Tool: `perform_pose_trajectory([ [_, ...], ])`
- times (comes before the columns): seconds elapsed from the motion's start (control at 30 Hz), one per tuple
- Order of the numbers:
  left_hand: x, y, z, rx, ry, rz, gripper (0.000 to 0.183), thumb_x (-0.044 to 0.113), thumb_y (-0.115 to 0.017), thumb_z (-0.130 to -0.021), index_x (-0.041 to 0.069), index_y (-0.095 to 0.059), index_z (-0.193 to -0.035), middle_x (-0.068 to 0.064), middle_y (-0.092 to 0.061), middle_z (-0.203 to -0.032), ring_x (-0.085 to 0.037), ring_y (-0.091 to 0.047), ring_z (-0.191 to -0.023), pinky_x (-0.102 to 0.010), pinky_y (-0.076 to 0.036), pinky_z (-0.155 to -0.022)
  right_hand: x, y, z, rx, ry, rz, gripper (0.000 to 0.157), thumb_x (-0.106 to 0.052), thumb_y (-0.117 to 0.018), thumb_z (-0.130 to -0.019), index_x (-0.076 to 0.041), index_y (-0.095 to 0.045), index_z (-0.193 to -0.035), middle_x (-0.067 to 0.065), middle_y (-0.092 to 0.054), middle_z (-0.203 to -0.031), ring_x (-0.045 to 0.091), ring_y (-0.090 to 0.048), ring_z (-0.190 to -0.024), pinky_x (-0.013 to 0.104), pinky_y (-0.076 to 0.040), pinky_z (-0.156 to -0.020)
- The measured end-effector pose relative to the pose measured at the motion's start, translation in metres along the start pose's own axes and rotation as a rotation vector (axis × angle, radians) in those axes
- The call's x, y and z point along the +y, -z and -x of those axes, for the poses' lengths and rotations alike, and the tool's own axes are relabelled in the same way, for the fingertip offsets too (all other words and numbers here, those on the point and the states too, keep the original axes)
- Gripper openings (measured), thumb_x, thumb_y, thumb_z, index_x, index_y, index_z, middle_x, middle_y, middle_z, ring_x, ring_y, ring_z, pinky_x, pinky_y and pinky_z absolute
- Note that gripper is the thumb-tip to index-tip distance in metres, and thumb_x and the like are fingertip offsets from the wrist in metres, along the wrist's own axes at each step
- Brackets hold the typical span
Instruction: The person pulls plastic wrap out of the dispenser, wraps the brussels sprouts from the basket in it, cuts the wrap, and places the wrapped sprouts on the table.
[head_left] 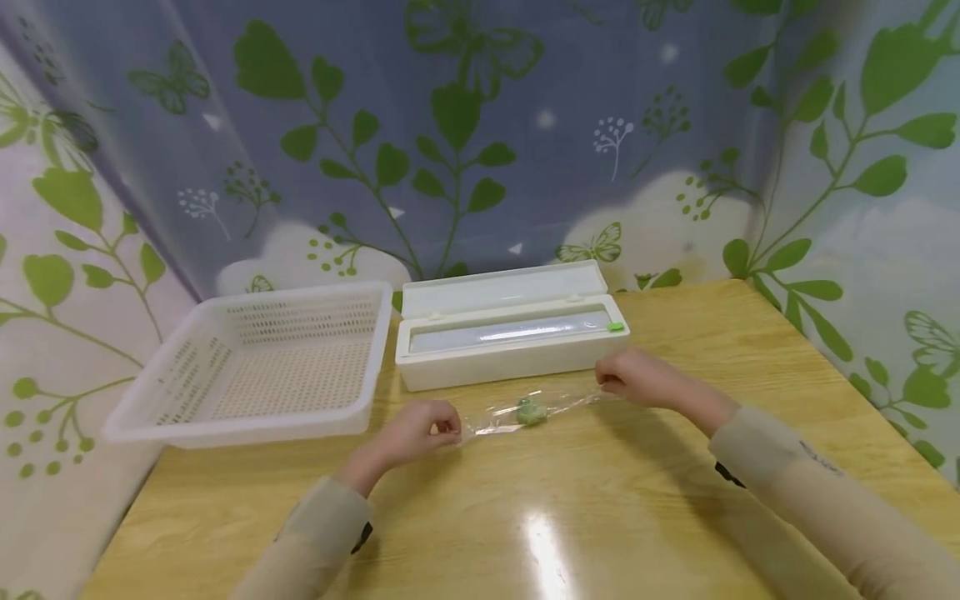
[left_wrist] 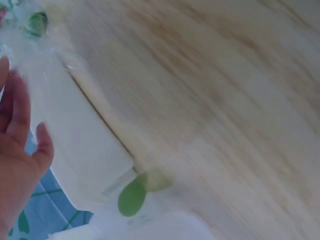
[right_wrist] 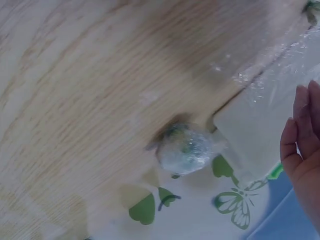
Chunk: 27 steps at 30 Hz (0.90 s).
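Observation:
A strip of clear plastic film (head_left: 491, 423) stretches between my two hands, just in front of a long white box (head_left: 510, 360). My left hand (head_left: 416, 431) pinches its left end, and my right hand (head_left: 637, 377) pinches the other. In the middle of the film sits a small, roundish, pale-green leafy piece (head_left: 531, 412), seen in the left wrist view as a green lump (left_wrist: 36, 24) under shiny film. The right wrist view shows the film (right_wrist: 257, 75) crinkled beyond the fingers of the right hand (right_wrist: 307, 145).
The box's lid (head_left: 502, 287) stands open at the back, and a green tab (head_left: 616, 327) sits at its right end. A white perforated basket (head_left: 240, 437) stands at left. In the right wrist view, a film-wrapped bundle (right_wrist: 185, 150) lies beside the box. Patterned curtains (head_left: 525, 167) surround the wooden table (head_left: 465, 533).

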<state>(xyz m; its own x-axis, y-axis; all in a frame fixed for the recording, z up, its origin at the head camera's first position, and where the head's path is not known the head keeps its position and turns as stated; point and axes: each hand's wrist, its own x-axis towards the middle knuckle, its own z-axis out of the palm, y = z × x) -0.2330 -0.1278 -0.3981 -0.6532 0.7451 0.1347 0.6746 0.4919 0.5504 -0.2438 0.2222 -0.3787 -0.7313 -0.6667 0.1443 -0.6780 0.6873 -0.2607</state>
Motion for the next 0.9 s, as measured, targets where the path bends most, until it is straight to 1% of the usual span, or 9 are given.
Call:
perform_pose_trajectory([
  [0.1, -0.002, 0.001, 0.001, -0.089, 0.015, -0.035, 0.008, 0.013, -0.064, -0.081, 0.012, -0.061, -0.074, 0.007, -0.058, -0.074, -0.008, -0.055, -0.071, -0.028, -0.047, -0.067, 0.005, -0.005, -0.002, -0.053, -0.068, -0.009, 0.024, -0.001, -0.067, -0.075, -0.010, -0.046, -0.069, -0.004, -0.043, -0.064, 0.010, -0.039, -0.058, 0.026, -0.036, -0.052],
  [0.2, -0.004, -0.003, 0.000, -0.145, 0.052, -0.142, 0.011, 0.019, -0.064, -0.081, 0.014, -0.062, -0.072, 0.007, -0.056, -0.075, -0.008, -0.054, -0.071, -0.024, -0.046, -0.065, 0.009, -0.010, -0.006, -0.122, -0.133, -0.014, 0.018, -0.004, -0.069, -0.074, -0.005, -0.051, -0.078, -0.002, -0.044, -0.066, 0.012, -0.040, -0.059, 0.027, -0.036, -0.053],
  [0.33, -0.001, -0.009, -0.003, -0.152, 0.151, -0.247, 0.013, 0.016, -0.066, -0.078, 0.013, -0.060, -0.066, 0.006, -0.054, -0.069, -0.009, -0.050, -0.063, -0.024, -0.044, -0.059, 0.011, -0.016, -0.011, -0.176, -0.179, -0.020, 0.036, -0.007, -0.070, -0.074, 0.005, -0.054, -0.104, -0.001, -0.050, -0.069, 0.011, -0.046, -0.060, 0.029, -0.042, -0.056],
  [0.37, 0.000, -0.010, -0.005, -0.148, 0.186, -0.263, 0.015, 0.014, -0.066, -0.076, 0.013, -0.058, -0.064, 0.006, -0.053, -0.066, -0.009, -0.049, -0.060, -0.025, -0.043, -0.056, 0.011, -0.017, -0.012, -0.182, -0.183, -0.013, 0.037, -0.008, -0.069, -0.075, 0.006, -0.054, -0.105, -0.001, -0.050, -0.068, 0.011, -0.046, -0.059, 0.029, -0.042, -0.056],
  [0.43, 0.003, -0.012, -0.008, -0.139, 0.248, -0.287, 0.017, 0.012, -0.066, -0.073, 0.013, -0.055, -0.061, 0.006, -0.051, -0.061, -0.009, -0.045, -0.055, -0.025, -0.041, -0.052, 0.011, -0.018, -0.015, -0.172, -0.170, 0.006, 0.026, -0.007, -0.068, -0.075, 0.004, -0.059, -0.096, -0.001, -0.051, -0.066, 0.011, -0.046, -0.058, 0.029, -0.043, -0.056],
  [0.53, 0.007, -0.015, -0.012, -0.146, 0.325, -0.315, 0.022, 0.019, -0.069, -0.071, 0.014, -0.052, -0.058, 0.006, -0.048, -0.057, -0.009, -0.042, -0.052, -0.025, -0.038, -0.048, 0.012, -0.020, -0.017, -0.150, -0.131, 0.058, 0.007, -0.008, -0.069, -0.074, -0.004, -0.063, -0.075, -0.002, -0.050, -0.064, 0.010, -0.045, -0.057, 0.028, -0.042, -0.054],
  [0.6, 0.008, -0.018, -0.013, -0.151, 0.358, -0.323, 0.025, 0.025, -0.072, -0.070, 0.015, -0.052, -0.059, 0.006, -0.048, -0.059, -0.009, -0.042, -0.053, -0.025, -0.038, -0.048, 0.012, -0.022, -0.017, -0.135, -0.093, 0.116, 0.015, -0.012, -0.070, -0.074, -0.009, -0.060, -0.062, -0.002, -0.047, -0.064, 0.011, -0.045, -0.058, 0.028, -0.041, -0.054],
  [0.73, 0.007, -0.019, -0.010, -0.143, 0.385, -0.304, 0.021, 0.022, -0.070, -0.073, 0.012, -0.053, -0.065, 0.004, -0.048, -0.063, -0.011, -0.044, -0.057, -0.027, -0.040, -0.052, 0.014, -0.027, -0.017, -0.098, -0.040, 0.195, 0.023, -0.020, -0.070, -0.074, -0.013, -0.055, -0.058, -0.002, -0.043, -0.066, 0.014, -0.044, -0.059, 0.029, -0.039, -0.054],
  [0.9, 0.003, -0.018, -0.006, -0.150, 0.377, -0.326, 0.009, 0.006, -0.062, -0.072, 0.010, -0.054, -0.070, 0.002, -0.049, -0.065, -0.013, -0.045, -0.058, -0.028, -0.041, -0.052, 0.018, -0.031, -0.014, -0.136, 0.005, 0.087, 0.024, -0.009, -0.063, -0.080, -0.012, -0.049, -0.061, -0.006, -0.040, -0.060, 0.009, -0.038, -0.054, 0.025, -0.035, -0.050],
])
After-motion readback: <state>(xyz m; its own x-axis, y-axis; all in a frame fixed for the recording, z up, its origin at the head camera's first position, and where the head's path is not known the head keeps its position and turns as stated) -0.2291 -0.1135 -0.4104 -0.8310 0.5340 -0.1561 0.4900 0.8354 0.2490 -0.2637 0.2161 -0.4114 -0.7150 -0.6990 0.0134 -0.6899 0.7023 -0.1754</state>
